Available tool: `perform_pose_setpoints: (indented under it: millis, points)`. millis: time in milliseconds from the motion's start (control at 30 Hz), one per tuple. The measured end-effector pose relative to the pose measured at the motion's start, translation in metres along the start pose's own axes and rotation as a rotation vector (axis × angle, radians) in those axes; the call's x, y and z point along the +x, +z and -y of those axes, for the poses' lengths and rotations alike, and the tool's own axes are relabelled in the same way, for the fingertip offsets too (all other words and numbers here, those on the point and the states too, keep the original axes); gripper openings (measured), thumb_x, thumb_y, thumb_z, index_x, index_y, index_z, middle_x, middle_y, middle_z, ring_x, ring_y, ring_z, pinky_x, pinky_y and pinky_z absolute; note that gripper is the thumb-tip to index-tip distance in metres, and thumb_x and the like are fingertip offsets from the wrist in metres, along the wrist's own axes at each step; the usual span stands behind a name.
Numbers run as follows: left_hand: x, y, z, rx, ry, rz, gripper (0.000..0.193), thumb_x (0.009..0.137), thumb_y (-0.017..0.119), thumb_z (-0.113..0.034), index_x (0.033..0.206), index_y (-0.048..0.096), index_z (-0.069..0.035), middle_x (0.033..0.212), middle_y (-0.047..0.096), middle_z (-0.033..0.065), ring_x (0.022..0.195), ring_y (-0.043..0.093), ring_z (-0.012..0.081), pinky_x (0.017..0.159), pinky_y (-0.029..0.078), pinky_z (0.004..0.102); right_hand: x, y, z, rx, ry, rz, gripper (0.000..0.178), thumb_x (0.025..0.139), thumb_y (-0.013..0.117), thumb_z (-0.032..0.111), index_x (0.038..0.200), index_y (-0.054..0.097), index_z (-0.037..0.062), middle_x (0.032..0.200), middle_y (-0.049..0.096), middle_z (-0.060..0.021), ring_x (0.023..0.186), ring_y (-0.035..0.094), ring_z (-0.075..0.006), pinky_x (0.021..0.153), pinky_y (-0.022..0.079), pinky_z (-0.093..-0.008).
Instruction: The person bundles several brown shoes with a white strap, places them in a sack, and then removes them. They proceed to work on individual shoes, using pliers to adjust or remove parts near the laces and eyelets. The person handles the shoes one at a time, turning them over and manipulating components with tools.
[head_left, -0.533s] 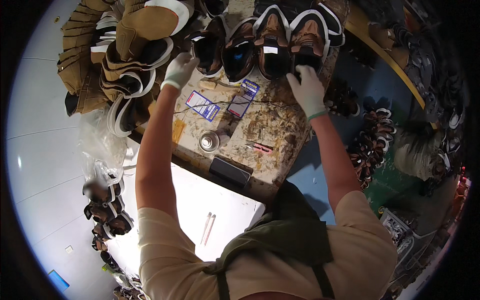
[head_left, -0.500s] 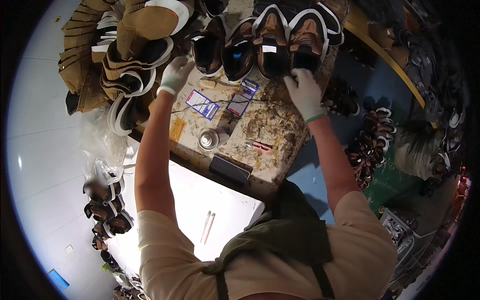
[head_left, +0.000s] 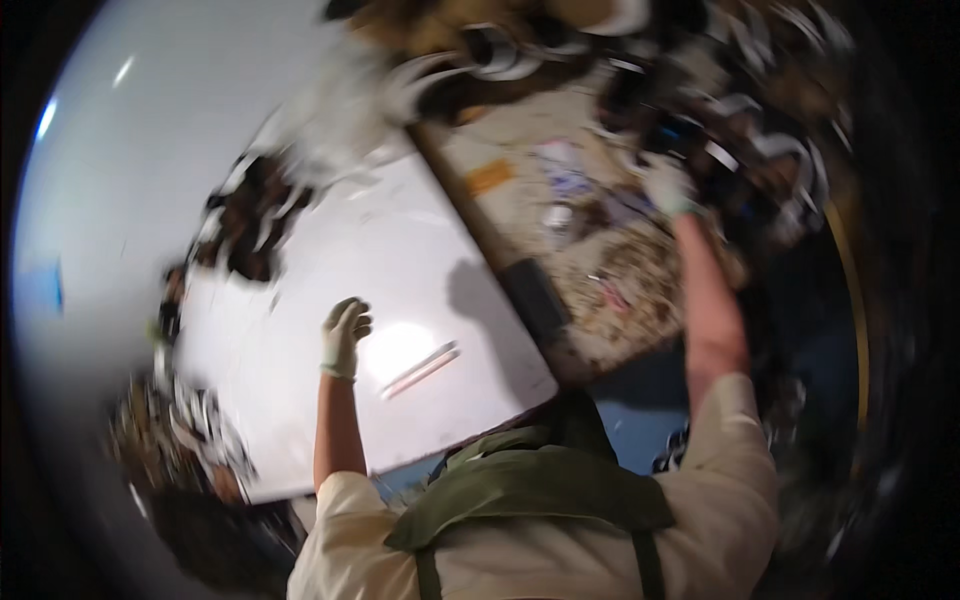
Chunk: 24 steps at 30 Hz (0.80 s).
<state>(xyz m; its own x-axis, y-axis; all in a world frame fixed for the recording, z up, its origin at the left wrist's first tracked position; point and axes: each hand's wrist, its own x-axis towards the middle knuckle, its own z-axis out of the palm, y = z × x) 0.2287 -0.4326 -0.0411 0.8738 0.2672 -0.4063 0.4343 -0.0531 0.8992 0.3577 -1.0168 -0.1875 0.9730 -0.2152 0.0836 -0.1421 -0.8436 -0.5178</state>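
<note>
My left hand (head_left: 345, 338), in a pale glove with darker fingertips, hovers over the white tabletop (head_left: 290, 400), left of two slender pen-like sticks (head_left: 420, 370). Its fingers are loosely bent and a little apart, and nothing shows in them. Over at the stained workbench, my gloved right hand (head_left: 668, 185) reaches to the near side of the brown and black shoes (head_left: 690, 130). Motion blur hides its fingers, so whether it touches or grips a shoe is unclear. Just left of it lie blue-edged cards (head_left: 562, 168).
A small metal can (head_left: 557, 220), pink-handled snips (head_left: 610, 293) and a dark flat case (head_left: 535, 298) sit on the workbench. Clear plastic wrap (head_left: 335, 110) bulges at the white table's far edge. More shoes (head_left: 255, 215) line its left side.
The whole view has swung left, and it is blurred. My left hand has left the shoe pile and come back over the white table. My right hand remains by the shoes.
</note>
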Motion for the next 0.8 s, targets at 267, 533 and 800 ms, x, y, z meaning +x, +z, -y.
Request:
perform_pose_setpoints:
  millis: [267, 533, 800]
  points:
    - [-0.072, -0.141, 0.069, 0.044, -0.005, -0.292, 0.029, 0.092, 0.061, -0.022, 0.111, 0.062, 0.000, 0.094, 0.067, 0.0074, 0.076, 0.062, 0.0130, 0.065, 0.050, 0.0260, -0.001, -0.027, 0.061, -0.136, 0.140, 0.145, 0.042, 0.097, 0.050, 0.033, 0.130, 0.053, 0.0076, 0.130, 0.055, -0.0175, 0.118, 0.052, -0.0379, 0.095, 0.043, -0.0464]
    - [-0.037, -0.220, 0.136, 0.082, -0.035, -0.208, 0.030, 0.090, 0.062, -0.021, 0.110, 0.063, 0.001, 0.091, 0.066, 0.0062, 0.075, 0.062, 0.0119, 0.064, 0.050, 0.0256, -0.095, -0.015, 0.316, 0.322, -0.243, 0.059, 0.031, 0.094, 0.056, 0.023, 0.118, 0.060, 0.0035, 0.114, 0.065, -0.0168, 0.107, 0.061, -0.0288, 0.090, 0.047, -0.0358]
    - [0.044, -0.302, 0.156, 0.324, 0.182, -0.187, 0.040, 0.087, 0.064, -0.027, 0.113, 0.061, 0.003, 0.104, 0.067, 0.0161, 0.092, 0.065, 0.0247, 0.080, 0.051, 0.0337, -0.334, 0.095, 0.362, 0.246, -0.027, 0.440, 0.028, 0.087, 0.063, 0.018, 0.112, 0.061, 0.0046, 0.104, 0.062, -0.0137, 0.088, 0.062, -0.0282, 0.078, 0.050, -0.0374]
